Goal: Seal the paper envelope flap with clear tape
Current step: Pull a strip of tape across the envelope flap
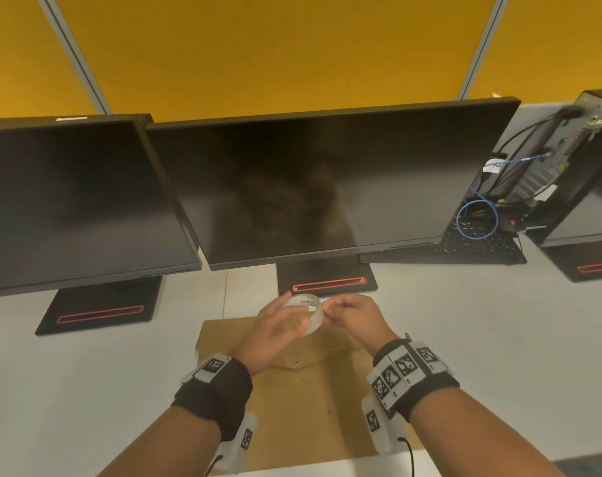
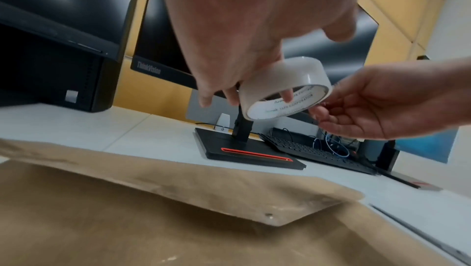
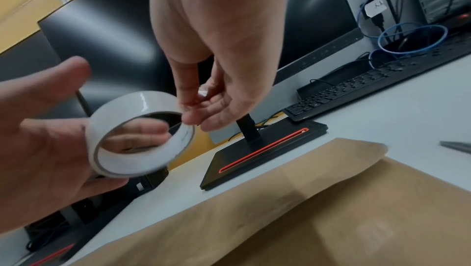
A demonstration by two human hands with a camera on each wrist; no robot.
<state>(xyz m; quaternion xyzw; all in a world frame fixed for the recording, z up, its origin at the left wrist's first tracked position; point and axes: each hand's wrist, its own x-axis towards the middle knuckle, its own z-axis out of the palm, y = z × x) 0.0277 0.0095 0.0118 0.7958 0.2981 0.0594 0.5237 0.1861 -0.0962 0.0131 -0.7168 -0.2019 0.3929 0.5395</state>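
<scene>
**Both hands hold a tape roll above a brown envelope**

The left hand (image 1: 273, 333) grasps a roll of clear tape (image 1: 306, 313), one finger hooked through its core. At the roll's 3 o'clock edge, the right hand (image 1: 356, 320) pinches at its rim with curled fingertips (image 3: 190, 107). Below, toward 6 o'clock, a brown paper envelope (image 1: 313, 407) lies flat on the white desk (image 1: 103, 380), flap (image 2: 178, 187) folded down. Dark monitors (image 1: 327, 187) stand at 12 o'clock.

I see a big yellow wall (image 1: 258, 46) behind a flat white desk (image 1: 499, 339). Two dark black screens (image 1: 310, 187) stand side by side on it.
</scene>
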